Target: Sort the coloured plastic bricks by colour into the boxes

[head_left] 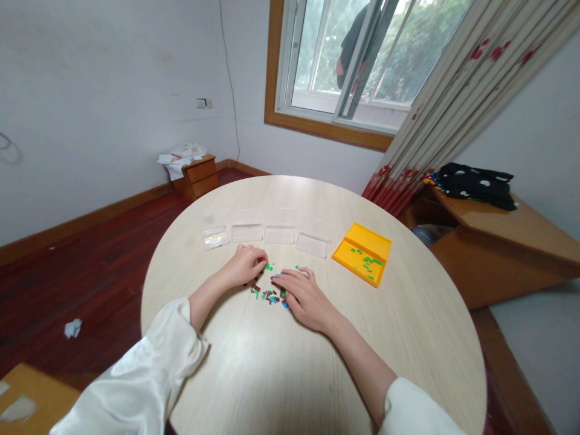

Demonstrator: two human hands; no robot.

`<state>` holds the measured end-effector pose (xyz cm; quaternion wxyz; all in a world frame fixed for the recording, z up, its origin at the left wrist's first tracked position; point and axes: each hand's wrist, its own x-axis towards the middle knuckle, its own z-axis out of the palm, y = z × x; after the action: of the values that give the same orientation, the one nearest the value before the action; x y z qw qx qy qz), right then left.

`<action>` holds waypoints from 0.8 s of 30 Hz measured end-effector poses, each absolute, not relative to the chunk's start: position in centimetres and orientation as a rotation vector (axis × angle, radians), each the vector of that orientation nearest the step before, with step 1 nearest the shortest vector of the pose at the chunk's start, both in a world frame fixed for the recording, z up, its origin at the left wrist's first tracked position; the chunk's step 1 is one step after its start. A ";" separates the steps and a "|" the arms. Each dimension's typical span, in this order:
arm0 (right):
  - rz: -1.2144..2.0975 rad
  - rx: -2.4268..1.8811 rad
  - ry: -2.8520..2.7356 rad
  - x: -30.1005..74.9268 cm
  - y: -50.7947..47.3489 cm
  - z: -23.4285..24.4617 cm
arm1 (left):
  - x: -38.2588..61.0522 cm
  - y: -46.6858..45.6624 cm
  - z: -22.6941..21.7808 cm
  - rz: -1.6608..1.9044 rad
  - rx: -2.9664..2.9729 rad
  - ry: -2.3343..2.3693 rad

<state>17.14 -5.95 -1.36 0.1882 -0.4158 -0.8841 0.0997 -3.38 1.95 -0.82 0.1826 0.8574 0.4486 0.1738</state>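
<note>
Small brown, green and blue pieces point(270, 296) lie in a loose heap on the round, pale counter point(254, 368), between the two hands. The left hand point(248, 264) is curled at the heap's far left edge; whether its grip pinches a piece cannot be told. The right hand point(309, 299) lies palm down over the heap's right side, its grip spread, fingers stretched forward and thumb apart from them. Beyond the hands, three clear trays point(312, 244) stand in a row, with a small clear bag point(214, 238) at their left end. To their right an open yellow case point(369, 236) holds scattered green bits point(372, 261). Past the counter are a wooden cabinet point(202, 175) topped with papers, a window point(317, 57) and a flower-patterned curtain point(457, 115).
</note>
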 end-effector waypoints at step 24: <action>0.280 -1.145 -2.412 17.6 -5.5 -2.0 | -3.2 1.7 -0.8 0.523 2.389 1.194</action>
<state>17.55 -5.52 -2.03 0.2264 -0.4152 -0.8752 0.1014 -3.22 1.68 -0.84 0.2087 0.8585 0.4291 0.1880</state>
